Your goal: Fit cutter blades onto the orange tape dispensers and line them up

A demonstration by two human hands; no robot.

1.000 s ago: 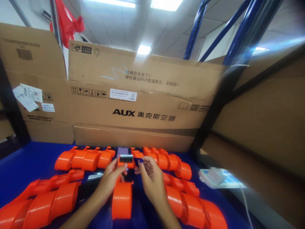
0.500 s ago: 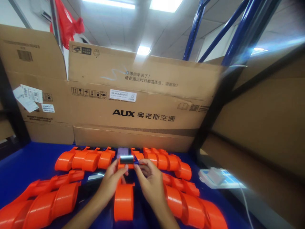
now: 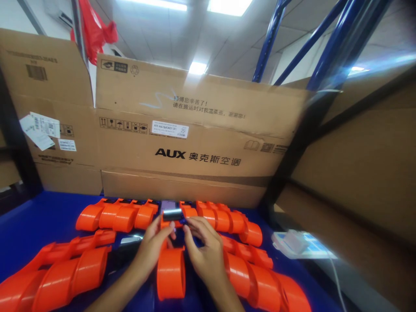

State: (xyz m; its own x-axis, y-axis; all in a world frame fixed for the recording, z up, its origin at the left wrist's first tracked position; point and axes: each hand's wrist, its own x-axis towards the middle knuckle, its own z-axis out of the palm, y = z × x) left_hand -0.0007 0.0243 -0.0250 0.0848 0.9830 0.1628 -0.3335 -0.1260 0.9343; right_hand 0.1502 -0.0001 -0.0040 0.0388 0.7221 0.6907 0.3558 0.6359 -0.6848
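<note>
An orange plastic tape dispenser (image 3: 170, 271) lies on the blue table (image 3: 35, 221) in front of me, its round end toward me. Both hands hold its far end, where a dark shiny strip (image 3: 172, 214) sits at the front. My left hand (image 3: 152, 247) pinches the left side of that end with thumb and fingers. My right hand (image 3: 204, 249) grips the right side, fingers curled over the top near a small dark blue piece. What lies under the fingers is hidden.
More orange dispensers lie in rows: one row (image 3: 118, 214) behind left, another (image 3: 227, 221) behind right, others at the near left (image 3: 55, 277) and near right (image 3: 260, 281). Large AUX cardboard boxes (image 3: 195, 147) wall the back. A white device (image 3: 297, 242) with a cable lies at right.
My right hand has come down and closed in on the dispenser's far end, covering the small blue piece it held up before. The left hand has stayed in place.
</note>
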